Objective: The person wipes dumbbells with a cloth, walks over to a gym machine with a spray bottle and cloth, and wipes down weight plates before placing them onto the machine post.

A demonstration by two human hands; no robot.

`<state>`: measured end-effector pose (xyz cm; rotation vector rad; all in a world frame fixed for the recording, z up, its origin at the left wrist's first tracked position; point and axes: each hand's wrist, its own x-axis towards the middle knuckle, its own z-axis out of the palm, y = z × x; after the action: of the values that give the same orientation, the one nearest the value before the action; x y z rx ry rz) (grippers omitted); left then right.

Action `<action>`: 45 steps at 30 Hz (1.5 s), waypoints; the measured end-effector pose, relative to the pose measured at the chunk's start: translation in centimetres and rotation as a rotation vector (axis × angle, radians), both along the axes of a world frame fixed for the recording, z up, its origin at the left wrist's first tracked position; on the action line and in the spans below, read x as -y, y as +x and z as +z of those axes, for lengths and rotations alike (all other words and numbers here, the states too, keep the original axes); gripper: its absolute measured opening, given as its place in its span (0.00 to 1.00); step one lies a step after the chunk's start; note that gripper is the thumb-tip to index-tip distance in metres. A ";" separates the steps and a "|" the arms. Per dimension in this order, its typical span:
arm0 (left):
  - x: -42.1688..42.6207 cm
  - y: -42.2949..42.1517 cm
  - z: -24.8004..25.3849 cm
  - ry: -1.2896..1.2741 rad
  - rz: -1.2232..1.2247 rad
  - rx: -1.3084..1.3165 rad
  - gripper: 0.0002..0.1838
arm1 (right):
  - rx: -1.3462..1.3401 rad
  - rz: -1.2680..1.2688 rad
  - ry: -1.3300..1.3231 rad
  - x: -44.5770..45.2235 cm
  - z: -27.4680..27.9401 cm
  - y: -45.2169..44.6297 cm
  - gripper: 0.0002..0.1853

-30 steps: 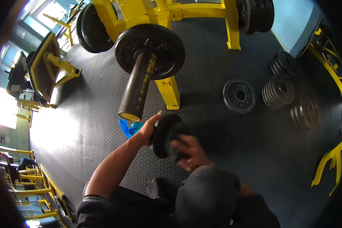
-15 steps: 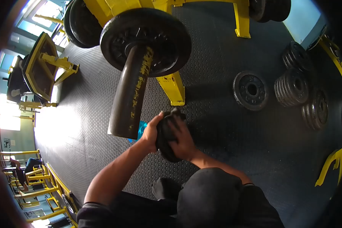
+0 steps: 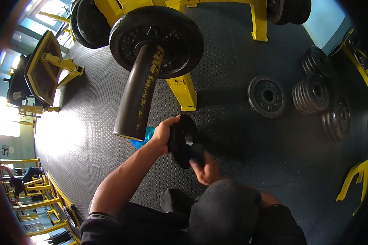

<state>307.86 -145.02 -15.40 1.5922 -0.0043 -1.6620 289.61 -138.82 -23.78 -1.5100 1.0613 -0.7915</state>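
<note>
One weight plate (image 3: 180,136) is best steadied by our left hand (image 3: 163,134) gripping its rim, our right hand (image 3: 209,169) holding an apparent cloth (image 3: 197,152).

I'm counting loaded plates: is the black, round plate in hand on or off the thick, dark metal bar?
Off. The left hand holds the black, round plate by its rim, apart from the thick, dark metal bar.
</note>
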 end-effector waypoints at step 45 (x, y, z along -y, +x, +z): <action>-1.6 -5.2 -1.1 -0.171 -0.065 0.304 0.39 | 1.160 0.122 1.161 6.1 8.1 -6.2 0.18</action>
<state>302.61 -143.39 -16.50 1.7111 -0.3490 -1.4112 283.45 -144.88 -15.63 -0.0129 0.3334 -0.5997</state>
